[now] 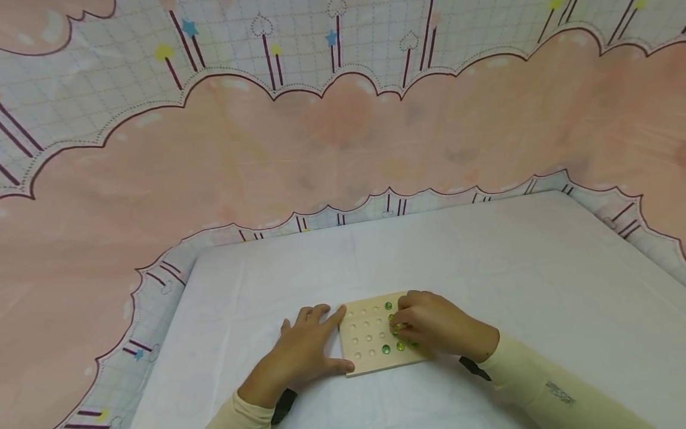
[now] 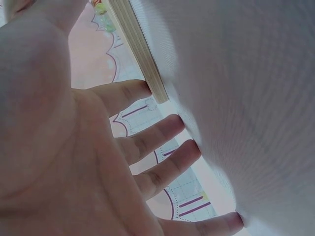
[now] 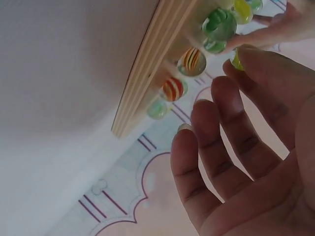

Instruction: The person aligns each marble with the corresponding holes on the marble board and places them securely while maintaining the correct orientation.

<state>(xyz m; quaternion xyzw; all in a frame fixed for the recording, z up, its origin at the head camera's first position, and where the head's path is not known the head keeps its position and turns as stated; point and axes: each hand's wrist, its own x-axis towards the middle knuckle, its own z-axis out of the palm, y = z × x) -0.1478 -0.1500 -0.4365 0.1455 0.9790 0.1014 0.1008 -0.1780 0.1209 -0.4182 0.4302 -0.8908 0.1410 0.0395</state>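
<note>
A wooden board (image 1: 367, 331) with rows of shallow round hollows lies on the white surface. My left hand (image 1: 304, 345) spreads along its left side, thumb touching the near corner and index finger the far one. In the left wrist view, the other fingertips rest on the cloth beside the board's edge (image 2: 140, 51). Over the board's right part, my right hand (image 1: 445, 325) pinches a yellow marble (image 3: 237, 60) between thumb and index finger. Several marbles sit on the board, among them a green one (image 3: 220, 24) and an orange-striped one (image 3: 173, 89). My right hand hides some hollows.
White cloth (image 1: 257, 280) covers the tabletop around the board. Behind and beside it hangs a peach-and-white patterned fabric (image 1: 321, 149) with cloud outlines and stars. The table's far edge (image 1: 386, 216) runs along the back.
</note>
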